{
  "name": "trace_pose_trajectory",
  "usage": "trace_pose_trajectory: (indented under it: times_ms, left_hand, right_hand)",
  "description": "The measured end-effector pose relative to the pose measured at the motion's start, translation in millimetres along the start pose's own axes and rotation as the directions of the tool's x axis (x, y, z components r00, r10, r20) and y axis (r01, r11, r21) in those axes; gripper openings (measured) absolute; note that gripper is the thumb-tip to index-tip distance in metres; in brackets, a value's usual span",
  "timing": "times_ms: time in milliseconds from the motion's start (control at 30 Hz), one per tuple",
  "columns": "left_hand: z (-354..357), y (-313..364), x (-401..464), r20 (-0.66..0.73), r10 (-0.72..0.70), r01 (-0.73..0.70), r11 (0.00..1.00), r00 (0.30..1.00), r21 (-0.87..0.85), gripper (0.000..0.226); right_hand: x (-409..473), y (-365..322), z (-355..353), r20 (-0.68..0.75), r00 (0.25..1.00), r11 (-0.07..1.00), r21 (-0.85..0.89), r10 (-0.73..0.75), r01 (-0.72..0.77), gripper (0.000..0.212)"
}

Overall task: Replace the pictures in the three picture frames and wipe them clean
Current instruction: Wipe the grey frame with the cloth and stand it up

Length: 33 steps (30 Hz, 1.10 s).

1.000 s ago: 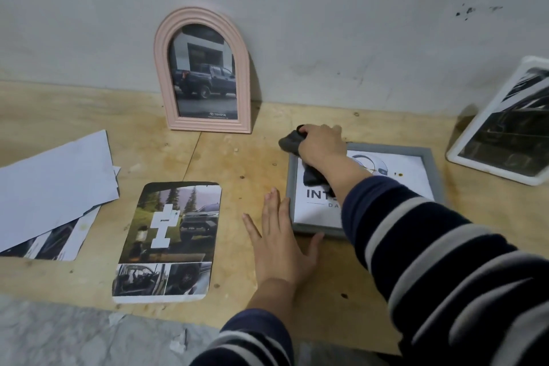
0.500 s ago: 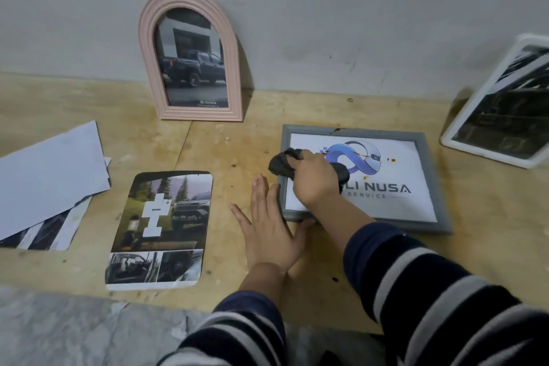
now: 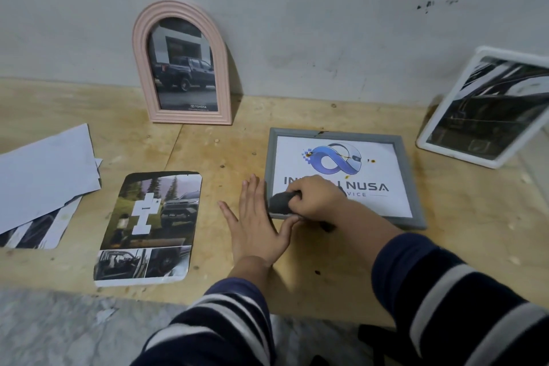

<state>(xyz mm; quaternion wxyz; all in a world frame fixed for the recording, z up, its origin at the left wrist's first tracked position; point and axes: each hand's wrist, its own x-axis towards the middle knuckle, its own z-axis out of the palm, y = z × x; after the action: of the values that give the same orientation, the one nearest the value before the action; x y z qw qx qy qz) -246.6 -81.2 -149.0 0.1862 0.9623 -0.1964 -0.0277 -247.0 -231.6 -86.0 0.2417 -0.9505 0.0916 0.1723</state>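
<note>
Lying flat on the wooden table [image 3: 445,261], the left hand [image 3: 255,223] has its fingers straight and spread, its thumb against the near-left corner of the grey frame [image 3: 416,187]. The right hand [image 3: 318,202] grips a dark cloth [image 3: 280,202] on that frame's glass. A loose photo [image 3: 148,226] lies left. Farther back, a pink arched frame [image 3: 182,62] and a white frame [image 3: 487,107] lean against the wall [image 3: 297,9].

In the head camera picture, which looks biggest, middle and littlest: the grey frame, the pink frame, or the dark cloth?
1. Grey frame, lying flat and near the camera, so nearness may flatter it.
2. Pink frame, standing farther back.
3. Dark cloth, clearly littlest, bunched in the right hand.
</note>
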Motion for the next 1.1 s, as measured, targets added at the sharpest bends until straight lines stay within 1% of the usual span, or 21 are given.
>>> trace_pose_trajectory:
  times_ms: [33,100,167,233,300,367,467,567,700,933,1033,1100]
  left_hand:
    - [0.0,0.2,1.3,0.016,0.012,-0.013,1.0,1.0,0.02,0.09]
    - [0.3,1.4,2.8,0.056,0.026,-0.03,0.998,0.998,0.063,0.091]
    - [-0.3,3.0,3.0,0.076,0.029,-0.035,0.997,0.997,0.07,0.094]
    - [-0.4,3.5,3.1,0.08,0.016,-0.021,0.998,0.997,0.063,0.097]
    - [0.1,3.0,4.1,0.071,0.004,-0.009,0.998,0.997,0.059,0.098]
    - [0.7,2.5,5.0,0.07,0.0,-0.004,0.998,0.998,0.062,0.098]
    - [2.4,3.0,5.1,0.076,-0.003,-0.002,0.998,0.997,0.063,0.098]
    - [2.6,2.9,5.0,0.069,-0.005,0.001,0.998,0.998,0.057,0.098]
    - [2.4,3.0,5.2,0.065,-0.015,0.011,0.997,0.998,0.071,0.098]
    - [2.3,3.9,4.3,0.038,-0.019,0.016,0.996,0.999,0.087,0.1]
    - [2.7,4.5,3.4,0.019,-0.015,0.013,0.997,1.0,0.081,0.101]
    - [2.6,5.3,2.8,0.011,-0.008,0.007,0.997,1.0,0.08,0.101]
  right_hand:
    - [2.5,2.1,-9.1,-0.017,0.998,0.998,0.04,0.056,-0.055,0.026]
    - [11.3,5.4,-27.9,-0.105,0.984,0.987,0.084,0.146,-0.137,0.03]
    - [26.0,8.2,-44.7,-0.209,0.964,0.986,0.055,0.166,-0.158,0.031]
    - [46.6,10.2,-56.8,-0.305,0.937,0.984,0.014,0.172,-0.176,0.027]
    - [67.2,11.6,-58.4,-0.361,0.913,0.976,-0.028,0.19,-0.214,0.026]
    - [78.2,11.8,-46.3,-0.351,0.914,0.961,-0.105,0.204,-0.255,0.028]
    - [78.6,16.5,-19.0,-0.317,0.935,0.928,-0.274,0.159,-0.251,0.032]
    - [72.5,18.9,-16.9,-0.292,0.946,0.895,-0.368,0.144,-0.25,0.025]
    - [56.6,16.7,-14.8,-0.23,0.963,0.891,-0.394,0.142,-0.225,0.024]
    - [20.5,21.6,0.1,-0.13,0.979,0.911,-0.365,0.157,-0.194,0.025]
    - [7.4,23.3,4.4,-0.085,0.987,0.929,-0.337,0.135,-0.156,0.031]
    - [-2.6,25.6,1.0,-0.04,0.992,0.952,-0.279,0.12,-0.127,0.035]
